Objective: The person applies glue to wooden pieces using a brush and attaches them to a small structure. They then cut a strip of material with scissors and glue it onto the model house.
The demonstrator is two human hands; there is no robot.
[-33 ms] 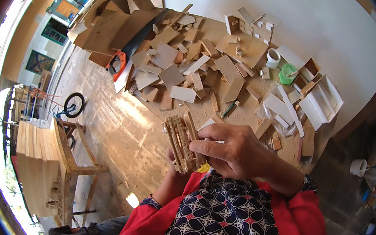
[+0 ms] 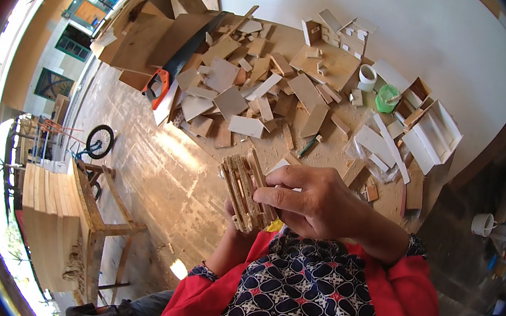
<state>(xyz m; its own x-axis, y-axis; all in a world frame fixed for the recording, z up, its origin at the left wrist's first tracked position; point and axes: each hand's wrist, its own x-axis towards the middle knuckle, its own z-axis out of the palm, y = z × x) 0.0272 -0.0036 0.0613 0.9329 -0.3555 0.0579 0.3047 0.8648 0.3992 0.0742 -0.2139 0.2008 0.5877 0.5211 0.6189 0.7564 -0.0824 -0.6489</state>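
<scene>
In front of my chest I hold a small slatted wooden piece, built of several thin strips with gaps between them and rough edges toward the left. My left hand grips it from below and behind, and most of those fingers are hidden by it. Bent fingers of my right hand close on its right side; their tips are partly out of sight. Just beyond, a heap of wooden offcuts covers the worktable. A slim green-handled tool lies between the heap and my right hand.
An orange-handled saw rests left of the heap. Toward the right stand a white ring-shaped roll, a green plastic-wrapped container and a white wooden box model. A wooden bench and a bicycle wheel are off to the left.
</scene>
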